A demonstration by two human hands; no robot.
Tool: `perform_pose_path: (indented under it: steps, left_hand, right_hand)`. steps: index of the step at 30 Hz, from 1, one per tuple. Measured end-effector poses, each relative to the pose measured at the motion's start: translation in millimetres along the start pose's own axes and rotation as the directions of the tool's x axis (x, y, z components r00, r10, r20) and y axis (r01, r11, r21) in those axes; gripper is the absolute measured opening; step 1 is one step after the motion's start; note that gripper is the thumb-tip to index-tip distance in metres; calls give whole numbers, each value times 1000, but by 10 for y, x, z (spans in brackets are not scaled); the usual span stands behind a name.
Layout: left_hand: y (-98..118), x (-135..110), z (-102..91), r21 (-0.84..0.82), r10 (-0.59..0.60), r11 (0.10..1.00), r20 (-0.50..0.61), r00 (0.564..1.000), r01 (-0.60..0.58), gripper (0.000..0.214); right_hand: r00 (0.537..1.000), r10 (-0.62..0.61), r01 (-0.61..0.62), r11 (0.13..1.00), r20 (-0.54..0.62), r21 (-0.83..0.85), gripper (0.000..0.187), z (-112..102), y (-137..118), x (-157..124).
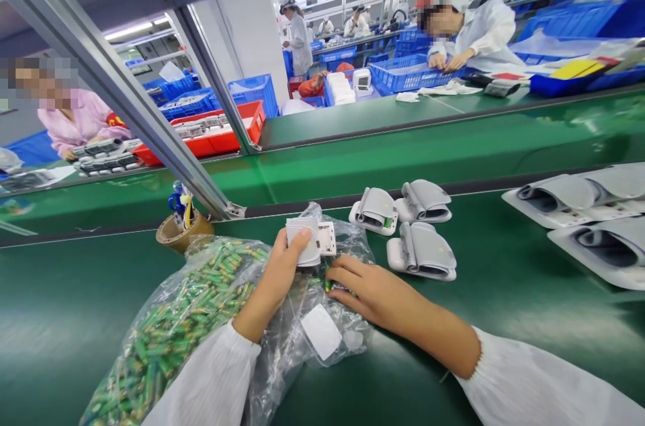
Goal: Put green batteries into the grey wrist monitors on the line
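My left hand (288, 258) grips a white wrist blood pressure monitor (327, 238) with its grey cuff (302, 244) folded under my thumb. The monitor is tilted, with an open compartment on its right side. Just below it, my right hand (360, 288) has its fingers bent together around a small green battery (327, 285); the fingertips partly hide it. Under both hands lies a clear plastic bag (282, 345) with a white label (321, 332). Many green batteries (171, 318) fill the bag's left part, beside my left forearm.
Several cuffed monitors (422, 251) sit right of my hands on the green bench (413, 359), with more at the far right edge. A brown cup (184, 232) with tools stands by a metal post (201, 177). Co-workers sit beyond the green divider (383, 157), near a red tray (256, 120).
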State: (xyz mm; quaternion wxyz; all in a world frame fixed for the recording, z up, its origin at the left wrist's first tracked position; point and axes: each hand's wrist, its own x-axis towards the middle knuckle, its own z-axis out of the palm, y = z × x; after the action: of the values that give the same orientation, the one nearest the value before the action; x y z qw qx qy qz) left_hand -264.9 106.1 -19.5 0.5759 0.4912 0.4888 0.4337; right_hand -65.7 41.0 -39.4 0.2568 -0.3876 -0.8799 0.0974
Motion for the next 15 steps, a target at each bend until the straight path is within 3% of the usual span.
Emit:
perform_pose_path:
  steps: [5, 8, 11, 15]
  left_hand:
    - [83, -31, 43, -129, -64, 990, -15, 998, 61, 69]
    - [89, -39, 46, -107, -52, 993, -17, 998, 50, 70]
    - [68, -43, 38, -66, -27, 997, -9, 1000, 26, 71]
    - [47, -52, 29, 63, 40, 997, 8, 999, -40, 69]
  right_hand:
    - [997, -51, 65, 961, 58, -270, 43, 31, -77, -1]
    - [999, -47, 51, 953, 20, -299, 39, 51, -88, 6]
    - [988, -47, 27, 990, -148, -136, 24, 37, -67, 29]
    - [891, 110, -30, 982, -442, 184, 15, -39, -39, 67]
